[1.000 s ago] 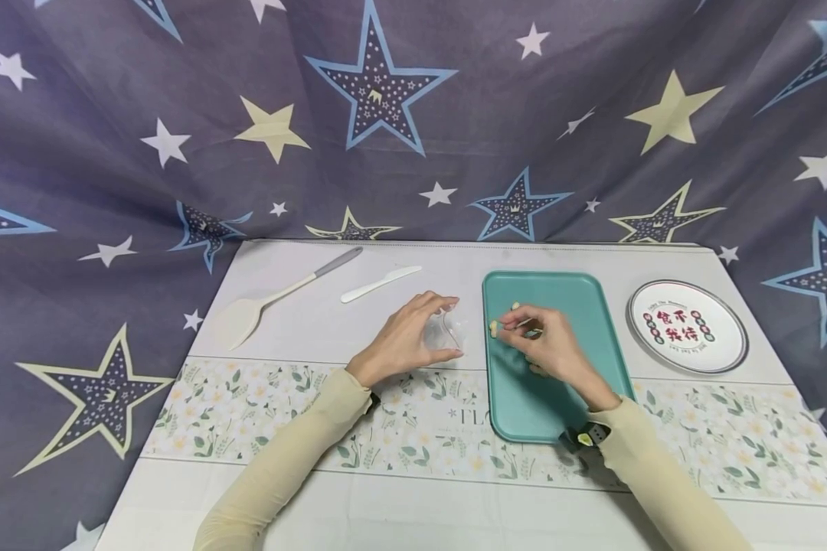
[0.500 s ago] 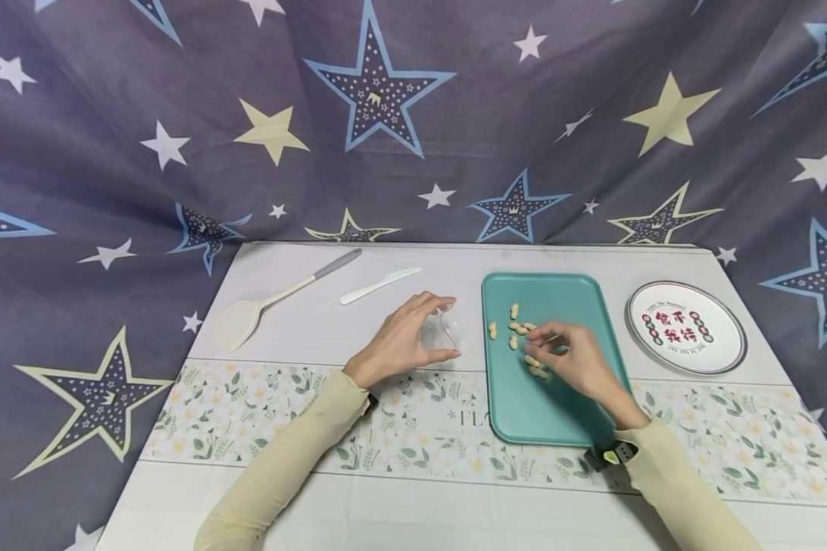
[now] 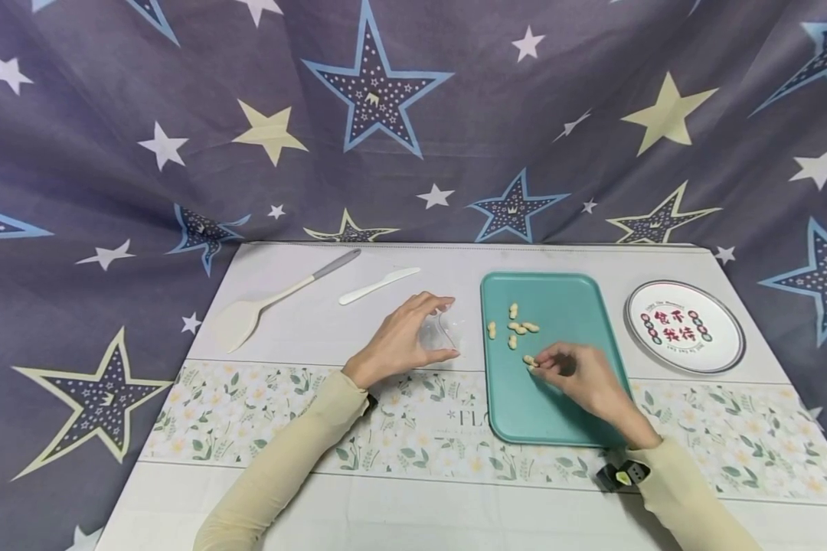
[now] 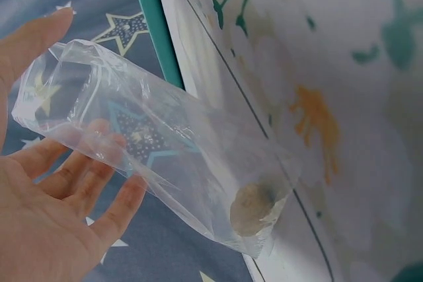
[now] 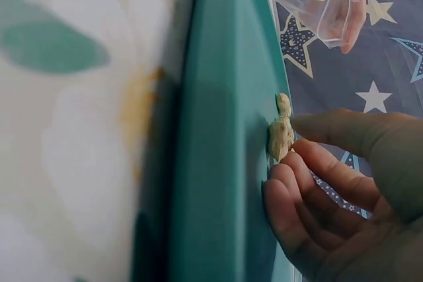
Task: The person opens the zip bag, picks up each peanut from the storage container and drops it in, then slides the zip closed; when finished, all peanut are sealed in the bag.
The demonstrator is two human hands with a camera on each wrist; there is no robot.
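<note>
In the head view my left hand (image 3: 401,337) holds a clear plastic bag (image 3: 444,330) between thumb and fingers, its mouth spread wide. The left wrist view shows that bag (image 4: 165,137) with a tan, rounded thing (image 4: 253,209) at its bottom. My right hand (image 3: 589,383) is low over the teal tray (image 3: 558,421), thumb and forefinger at a peanut (image 5: 280,139), which they appear to pinch. Another peanut (image 5: 284,104) lies against it. Several more peanuts (image 3: 521,327) lie on the left half of the tray.
A round plate (image 3: 685,325) with red characters stands right of the tray. A white plastic knife (image 3: 379,286) and a cream spatula (image 3: 241,317) with a grey handle lie to the left. Behind the table hangs a star-patterned cloth (image 3: 413,184).
My right hand has moved right and toward me across the tray, from its left edge to the nearer peanuts. The left hand and bag have stayed nearly still.
</note>
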